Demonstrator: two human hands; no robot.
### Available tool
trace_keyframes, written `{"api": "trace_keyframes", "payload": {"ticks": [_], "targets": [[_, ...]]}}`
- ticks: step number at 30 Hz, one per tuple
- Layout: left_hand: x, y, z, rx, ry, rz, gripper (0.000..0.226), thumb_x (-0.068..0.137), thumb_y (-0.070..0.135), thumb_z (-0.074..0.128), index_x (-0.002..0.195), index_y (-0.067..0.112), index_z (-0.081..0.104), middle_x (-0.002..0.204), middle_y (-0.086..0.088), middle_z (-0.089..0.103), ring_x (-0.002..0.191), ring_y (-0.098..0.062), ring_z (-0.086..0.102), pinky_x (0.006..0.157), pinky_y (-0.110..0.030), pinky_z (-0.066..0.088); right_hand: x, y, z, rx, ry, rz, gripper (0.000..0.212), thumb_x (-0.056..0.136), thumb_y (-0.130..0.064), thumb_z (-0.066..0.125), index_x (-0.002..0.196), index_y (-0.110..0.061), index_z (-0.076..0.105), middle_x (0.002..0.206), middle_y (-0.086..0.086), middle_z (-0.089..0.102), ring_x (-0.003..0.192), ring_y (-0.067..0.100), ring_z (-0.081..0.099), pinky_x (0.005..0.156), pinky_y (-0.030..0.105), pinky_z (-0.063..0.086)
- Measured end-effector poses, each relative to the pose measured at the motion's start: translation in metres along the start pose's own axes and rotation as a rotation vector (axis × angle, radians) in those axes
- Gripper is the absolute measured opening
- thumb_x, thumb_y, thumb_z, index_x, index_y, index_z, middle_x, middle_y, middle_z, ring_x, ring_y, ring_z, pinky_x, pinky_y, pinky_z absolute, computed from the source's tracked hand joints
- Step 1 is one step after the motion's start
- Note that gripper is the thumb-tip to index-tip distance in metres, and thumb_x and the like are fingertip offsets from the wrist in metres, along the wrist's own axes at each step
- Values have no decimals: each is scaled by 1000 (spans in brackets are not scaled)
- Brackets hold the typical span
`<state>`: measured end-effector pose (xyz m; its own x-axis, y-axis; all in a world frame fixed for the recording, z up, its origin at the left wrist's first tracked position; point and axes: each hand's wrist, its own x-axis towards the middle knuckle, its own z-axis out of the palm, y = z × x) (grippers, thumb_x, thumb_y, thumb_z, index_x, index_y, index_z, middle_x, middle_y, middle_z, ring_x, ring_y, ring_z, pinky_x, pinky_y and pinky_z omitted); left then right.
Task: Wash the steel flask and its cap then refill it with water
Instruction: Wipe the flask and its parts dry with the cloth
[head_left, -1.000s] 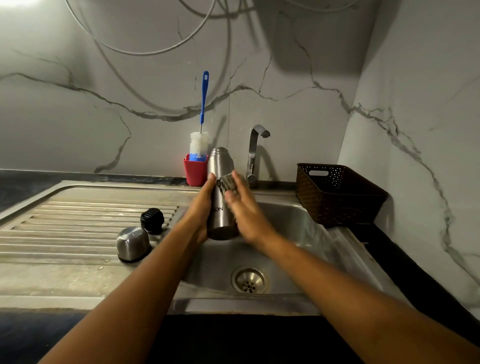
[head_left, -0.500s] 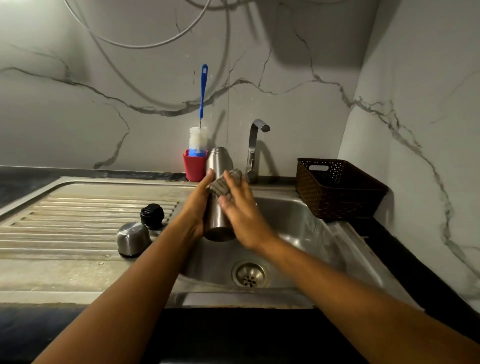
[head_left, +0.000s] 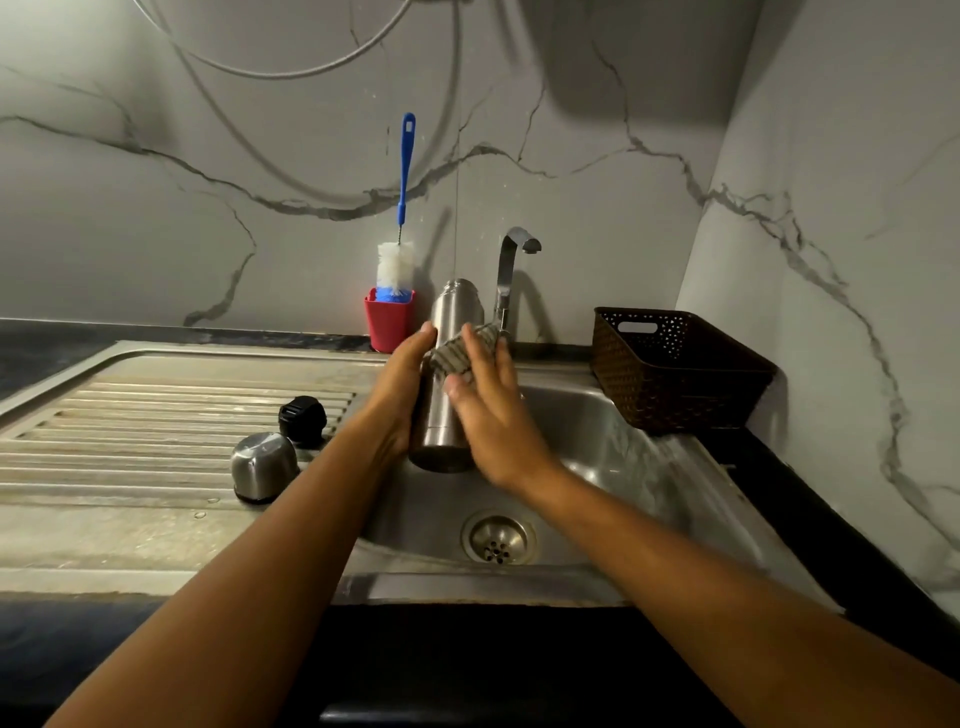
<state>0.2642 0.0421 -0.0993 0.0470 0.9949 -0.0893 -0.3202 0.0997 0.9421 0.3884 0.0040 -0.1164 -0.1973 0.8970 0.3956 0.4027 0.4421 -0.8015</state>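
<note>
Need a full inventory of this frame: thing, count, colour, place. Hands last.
Cylindrical steel flask: 1, silver, held upright over the basin.
Striped scrub pad: 1, grey, pressed on the flask.
Domed steel cap: 1, silver, on the drainboard.
Round black stopper: 1, black, on the drainboard behind the cap.
Long bottle brush: 1, blue handle, white bristles, standing in the cup.
Plastic cup: 1, red, by the wall.
Curved steel tap: 1, silver, behind the basin.
Woven basket: 1, dark brown, right of the basin.
Steel sink: 1, silver; drain at the basin bottom.
Left hand: holds the flask.
Right hand: presses the pad.
</note>
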Motion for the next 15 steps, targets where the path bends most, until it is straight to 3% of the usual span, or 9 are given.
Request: {"api": "trace_keyframes", "payload": {"ticks": [3, 8, 15], "targets": [[3, -8, -4, -34, 9, -19, 56, 104, 57, 46, 128, 11, 67, 92, -11, 79, 74, -23, 77, 58, -31, 61, -2, 13, 7, -58, -4, -42, 60, 106, -48, 42, 160, -50, 16, 172, -7, -15, 156, 17, 13, 126, 45, 22], [-4, -11, 18, -36, -94, -16, 50, 98, 60, 57, 124, 19, 70, 100, -10, 80, 82, -22, 79, 65, -32, 62, 62, 14, -17, 93, 153, 48, 63, 103, -46, 46, 162, -40, 23, 169, 3, 22, 151, 23, 32, 121, 39, 29], [21, -19, -8, -122, 34, 33, 55, 103, 54, 51, 137, 12, 62, 121, -20, 74, 89, -26, 78, 64, -34, 63, 19, 39, 12, -61, -34, -88, 61, 99, -52, 44, 157, -51, 25, 172, -11, -10, 158, 20, 8, 127, 48, 21]]}}
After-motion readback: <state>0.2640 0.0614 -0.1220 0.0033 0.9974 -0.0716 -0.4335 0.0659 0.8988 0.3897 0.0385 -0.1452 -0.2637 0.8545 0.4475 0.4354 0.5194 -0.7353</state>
